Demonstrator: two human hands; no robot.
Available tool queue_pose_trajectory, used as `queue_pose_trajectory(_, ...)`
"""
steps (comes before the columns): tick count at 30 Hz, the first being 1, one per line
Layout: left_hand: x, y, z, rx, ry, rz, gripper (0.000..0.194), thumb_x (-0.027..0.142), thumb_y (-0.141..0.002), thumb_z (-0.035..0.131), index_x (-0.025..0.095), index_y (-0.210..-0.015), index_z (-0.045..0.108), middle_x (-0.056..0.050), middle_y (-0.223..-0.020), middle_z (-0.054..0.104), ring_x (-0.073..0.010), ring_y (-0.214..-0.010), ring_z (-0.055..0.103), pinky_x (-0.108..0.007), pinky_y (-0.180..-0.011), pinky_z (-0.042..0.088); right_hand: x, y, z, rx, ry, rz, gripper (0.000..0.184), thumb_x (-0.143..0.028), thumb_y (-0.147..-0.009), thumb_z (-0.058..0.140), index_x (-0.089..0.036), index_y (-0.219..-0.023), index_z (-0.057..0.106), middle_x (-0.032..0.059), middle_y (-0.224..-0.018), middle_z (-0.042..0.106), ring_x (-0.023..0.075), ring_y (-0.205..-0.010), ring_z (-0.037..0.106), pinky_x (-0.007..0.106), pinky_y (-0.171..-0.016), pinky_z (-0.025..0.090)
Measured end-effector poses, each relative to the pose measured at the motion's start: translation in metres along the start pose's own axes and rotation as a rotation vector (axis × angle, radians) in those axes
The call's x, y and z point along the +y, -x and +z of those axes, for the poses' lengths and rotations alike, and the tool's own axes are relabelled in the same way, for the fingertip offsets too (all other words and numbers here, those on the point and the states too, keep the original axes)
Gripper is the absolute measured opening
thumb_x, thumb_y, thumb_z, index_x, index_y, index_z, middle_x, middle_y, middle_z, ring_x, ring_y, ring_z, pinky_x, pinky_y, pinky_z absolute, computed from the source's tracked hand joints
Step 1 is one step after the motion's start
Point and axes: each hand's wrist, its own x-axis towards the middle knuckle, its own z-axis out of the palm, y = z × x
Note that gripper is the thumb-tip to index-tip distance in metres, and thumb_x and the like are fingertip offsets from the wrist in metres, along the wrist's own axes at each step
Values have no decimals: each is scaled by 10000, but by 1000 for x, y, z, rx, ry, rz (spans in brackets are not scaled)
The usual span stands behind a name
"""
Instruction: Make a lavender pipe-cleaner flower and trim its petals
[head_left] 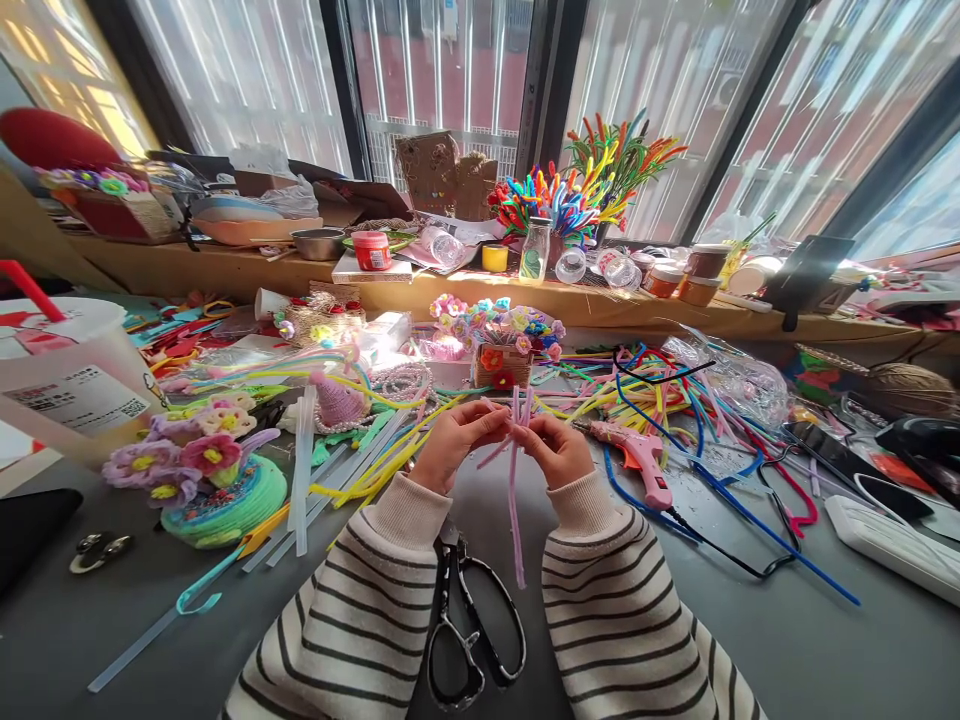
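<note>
My left hand (454, 442) and my right hand (553, 448) meet over the middle of the grey table (787, 640), both pinched on a bundle of pink pipe cleaners (516, 500). The bundle stands upright between my fingertips and its long ends hang down toward me. Both of my sleeves are striped cream and black. Black scissors (472, 625) lie flat on the table between my forearms. A pink glue gun (637, 460) rests just to the right of my right hand.
Loose pipe cleaners (675, 400) in many colours cover the table beyond my hands. A green yarn basket with flowers (214, 490) sits at left, clear glue sticks (304, 470) beside it, a drink cup (67, 385) far left. A power strip (896, 540) lies at right.
</note>
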Motion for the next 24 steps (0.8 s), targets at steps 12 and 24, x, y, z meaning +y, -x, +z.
queue_pose_trajectory(12, -6, -2, -7, -21, 37, -211, 117, 194, -563, 660, 136, -656, 618, 1, -633, 607, -78, -635, 565, -171, -620, 430, 6, -2, 3, 174, -74, 73, 271, -414, -648, 521, -149, -603, 489, -18, -533, 436, 93, -482, 383, 227, -462, 321)
queue_pose_trajectory(24, -1, 1, -1, -187, -103, -255, 253, 199, -546, 672, 127, -780, 609, -9, -650, 592, -57, -563, 520, -198, -581, 392, 2, -1, 0, 93, -84, 61, 261, -406, -653, 529, -152, -595, 508, -12, -537, 470, 98, -488, 408, 228, -471, 345)
